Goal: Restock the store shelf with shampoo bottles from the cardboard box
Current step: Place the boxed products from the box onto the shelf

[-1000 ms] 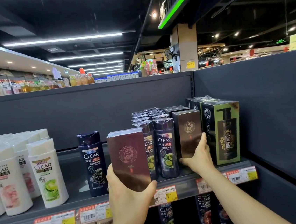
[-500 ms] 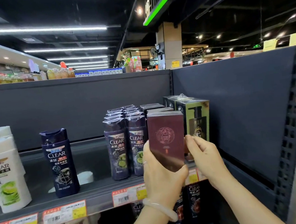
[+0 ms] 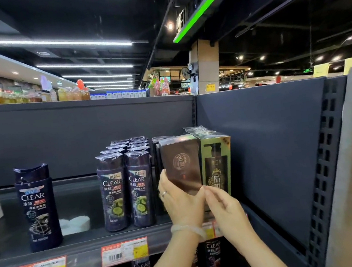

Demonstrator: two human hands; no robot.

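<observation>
Shelf (image 3: 80, 241): dark grey board across the view, price tags (image 3: 124, 251) along its front lip.
Dark bottles (image 3: 126, 188): two rows of "CLEAR" shampoo, upright, at 9 o'clock of the hands; one more stands alone far left (image 3: 37, 208).
Green box (image 3: 216, 164): upright, touching the brown box's right side.
Brown box (image 3: 181, 163): upright at the shelf's front, glossy maroon with a round seal, between the dark bottles and the green box.
Left hand (image 3: 179, 202): fingers curl round the brown box's lower left edge, thumb on its front; ring and pale bracelet show.
Right hand (image 3: 223, 204): at 3 o'clock of the left, fingers loosely bent, fingertips (image 3: 207, 190) touching the brown box's lower right corner.
</observation>
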